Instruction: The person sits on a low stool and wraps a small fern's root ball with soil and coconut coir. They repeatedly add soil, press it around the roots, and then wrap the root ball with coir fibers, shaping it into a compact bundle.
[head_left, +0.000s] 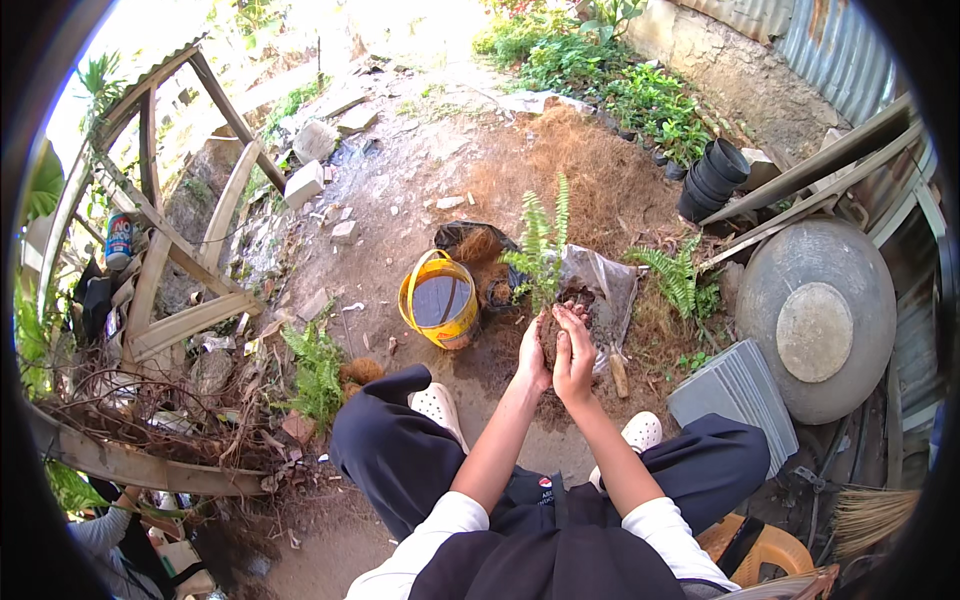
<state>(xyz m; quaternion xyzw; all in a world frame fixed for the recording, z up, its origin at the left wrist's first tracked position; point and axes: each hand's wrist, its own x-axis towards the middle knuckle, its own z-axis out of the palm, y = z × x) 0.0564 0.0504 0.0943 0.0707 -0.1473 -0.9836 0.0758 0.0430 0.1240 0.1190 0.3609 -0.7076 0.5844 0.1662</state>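
Between my left hand (534, 352) and my right hand (574, 351) is a ball of dark soil, cupped from both sides. Green fern fronds (538, 259) rise out of it, away from me. Soil clings to my fingers. Just beyond my right hand lies an open clear plastic bag (611, 281) with dark soil in it. To the left stands a yellow bucket (471, 319) of dark liquid, its handle raised. Behind the bucket, a black plastic bag (450, 236) holds brown fibre. The underside of the soil ball is hidden by my hands.
Potted ferns stand left (315, 375) and right (679, 281). At right are stacked black pots (712, 180), grey tiles (731, 405) and a large round grey vessel (862, 300). A wooden frame (195, 326) and rubble lie left. Another person's sleeve (109, 529) shows at lower left.
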